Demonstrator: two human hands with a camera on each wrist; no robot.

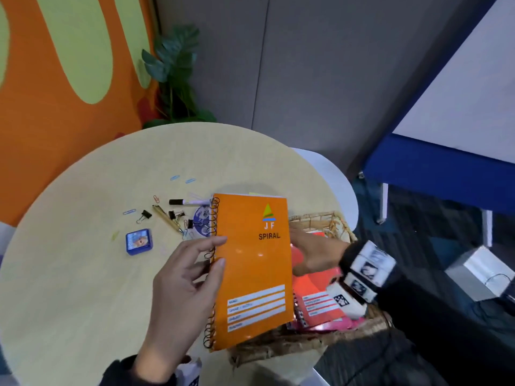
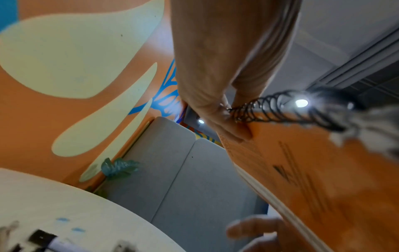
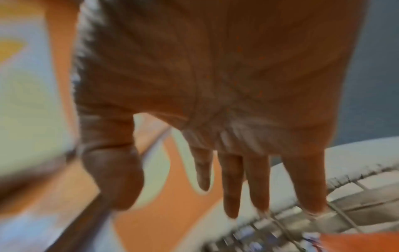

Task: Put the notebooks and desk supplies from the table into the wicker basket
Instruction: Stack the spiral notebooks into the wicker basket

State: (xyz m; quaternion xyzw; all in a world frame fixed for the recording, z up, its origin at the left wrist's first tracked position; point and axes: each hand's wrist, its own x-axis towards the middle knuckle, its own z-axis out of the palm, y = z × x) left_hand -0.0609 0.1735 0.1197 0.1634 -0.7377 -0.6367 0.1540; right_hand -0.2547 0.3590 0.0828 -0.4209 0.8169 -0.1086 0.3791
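My left hand (image 1: 217,252) pinches an orange spiral notebook (image 1: 253,268) by its black coil and holds it tilted above the table's right side, partly over the wicker basket (image 1: 320,218). The left wrist view shows the fingers (image 2: 237,131) on the cover (image 2: 313,162) beside the coil. My right hand (image 1: 303,246) reaches over the basket with straight fingers, its fingertips hidden behind the notebook's right edge. It holds nothing in the right wrist view (image 3: 177,192). A red notebook (image 1: 320,299) and pink items lie in the basket.
On the round cream table (image 1: 83,274) lie a blue tin (image 1: 138,241), a black-capped marker (image 1: 189,202), a gold pen (image 1: 167,218), binder clips (image 1: 145,215), paper clips (image 1: 174,177) and a round blue-and-white item (image 1: 203,221). A plant (image 1: 172,73) stands behind.
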